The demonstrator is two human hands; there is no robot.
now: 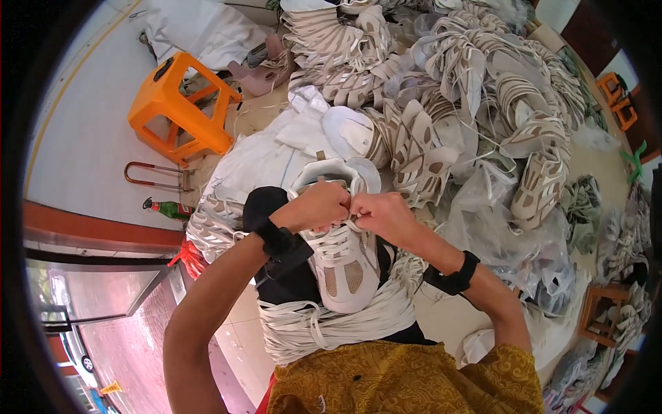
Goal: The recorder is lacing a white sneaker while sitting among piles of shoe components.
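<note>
A white and beige sneaker (pixel 348 279) lies on my lap with its toe toward me and its collar facing away. White shoelace (pixel 336 246) crosses its tongue in several rows. At the top eyelets my left hand (pixel 318 207) is closed, its fingers curled over the lace and the shoe's edge. My right hand (pixel 386 215) pinches the lace right beside it, knuckles almost touching the left. The fingertips are partly hidden. A thick bundle of loose white laces (pixel 331 330) lies across my lap below the toe.
Long stacks of nested beige shoe uppers (pixel 476 55) fill the floor ahead and to the right, with clear plastic bags (pixel 483 207) among them. An orange stool (pixel 162 110), a green bottle (pixel 169 208) and a white sack (pixel 269 148) stand at left. A wooden stool (pixel 600 310) is far right.
</note>
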